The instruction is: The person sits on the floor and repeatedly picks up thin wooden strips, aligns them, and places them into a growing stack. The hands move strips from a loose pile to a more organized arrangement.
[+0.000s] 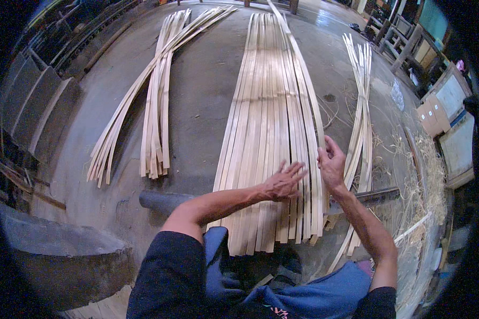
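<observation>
Long, pale bamboo strips lie side by side in front of me, running away from my knees. Over their right part my left hand is held with its fingers spread, holding nothing; whether it touches the strips I cannot tell. My right hand pinches a single bamboo strip at the right edge of the row. That strip is slightly bowed and stretches to the far end. A dark, round bar passes crosswise beneath the near part of the row.
Two crossing bundles of strips lie on the floor at left, another bundle at right. Curly shavings heap along the right side. A heavy grey block stands near left. A cardboard box and wooden frames stand far right.
</observation>
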Demonstrator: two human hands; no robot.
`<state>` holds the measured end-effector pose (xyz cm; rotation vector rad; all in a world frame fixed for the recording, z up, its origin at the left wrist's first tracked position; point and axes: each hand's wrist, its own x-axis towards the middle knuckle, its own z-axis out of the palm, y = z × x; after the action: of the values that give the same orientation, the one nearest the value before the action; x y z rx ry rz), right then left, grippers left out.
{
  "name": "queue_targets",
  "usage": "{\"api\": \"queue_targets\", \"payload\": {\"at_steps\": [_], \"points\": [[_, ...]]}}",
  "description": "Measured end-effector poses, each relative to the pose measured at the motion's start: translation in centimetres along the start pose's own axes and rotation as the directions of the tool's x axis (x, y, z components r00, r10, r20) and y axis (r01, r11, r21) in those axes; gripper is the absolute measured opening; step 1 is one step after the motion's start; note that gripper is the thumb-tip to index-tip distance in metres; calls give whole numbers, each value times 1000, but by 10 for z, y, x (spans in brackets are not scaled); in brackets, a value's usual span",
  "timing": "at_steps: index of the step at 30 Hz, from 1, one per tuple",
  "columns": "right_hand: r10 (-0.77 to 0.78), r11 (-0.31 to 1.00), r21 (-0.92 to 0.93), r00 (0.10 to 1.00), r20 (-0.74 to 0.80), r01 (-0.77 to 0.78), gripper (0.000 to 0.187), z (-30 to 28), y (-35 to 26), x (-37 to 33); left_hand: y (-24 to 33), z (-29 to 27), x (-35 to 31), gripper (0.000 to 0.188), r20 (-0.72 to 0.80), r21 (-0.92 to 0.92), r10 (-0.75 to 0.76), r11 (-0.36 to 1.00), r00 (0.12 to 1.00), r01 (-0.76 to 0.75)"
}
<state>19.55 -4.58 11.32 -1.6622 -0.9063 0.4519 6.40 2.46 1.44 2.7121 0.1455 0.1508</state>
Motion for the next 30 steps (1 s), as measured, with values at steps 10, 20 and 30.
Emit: {"api": "queue_targets", "payload": {"at_steps": [10, 20, 30], "points": [[166, 983, 51, 971, 172, -177, 43, 157, 52, -37, -98, -6, -141, 54, -375, -424, -756, 654, 536, 627], [395, 719, 493, 872, 289, -490, 43, 233, 31, -132, -108, 17, -169, 47, -326, -817, -872, 455, 365, 355], [475, 786, 351, 860, 184, -509, 41, 257, 3, -172, -84, -14, -183, 47, -68, -981, -914, 134, 400, 140]]}}
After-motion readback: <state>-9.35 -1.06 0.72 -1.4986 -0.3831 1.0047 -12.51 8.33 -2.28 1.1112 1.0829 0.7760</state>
